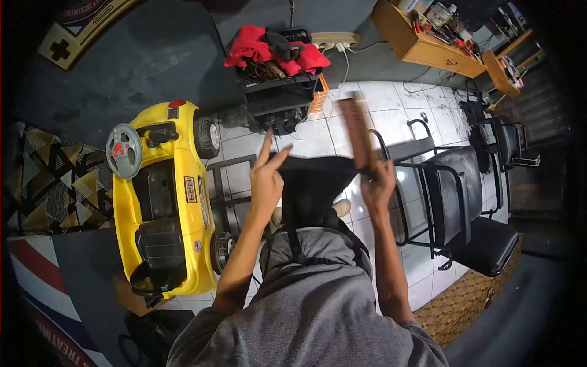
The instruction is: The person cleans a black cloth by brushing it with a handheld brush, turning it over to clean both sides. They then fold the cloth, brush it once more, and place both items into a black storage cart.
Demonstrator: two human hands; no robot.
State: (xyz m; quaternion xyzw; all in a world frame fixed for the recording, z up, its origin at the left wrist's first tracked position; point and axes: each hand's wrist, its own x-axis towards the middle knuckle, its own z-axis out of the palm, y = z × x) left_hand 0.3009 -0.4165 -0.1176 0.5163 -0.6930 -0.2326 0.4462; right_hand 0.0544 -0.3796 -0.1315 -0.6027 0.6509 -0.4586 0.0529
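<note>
My right hand (378, 185) is closed around the lower end of a long, reddish-brown brush (356, 131), which points up and away and is smeared by motion. My left hand (266, 186) is raised on the other side, two digits stretched forward and apart, the rest curled, with nothing visible in it. Between and below the hands, black cloth (315, 183) hangs in front of my legs. Parts of my speckled footwear (341, 208) show at its sides.
A yellow toy car (199, 244) stands at left. Ahead, a black trolley (275, 98) carries red cloth (247, 46). Black padded chairs (452, 189) stand at right on white tiles (318, 137). A cluttered wooden counter (428, 52) is at upper right; a woven mat (458, 306) lies lower right.
</note>
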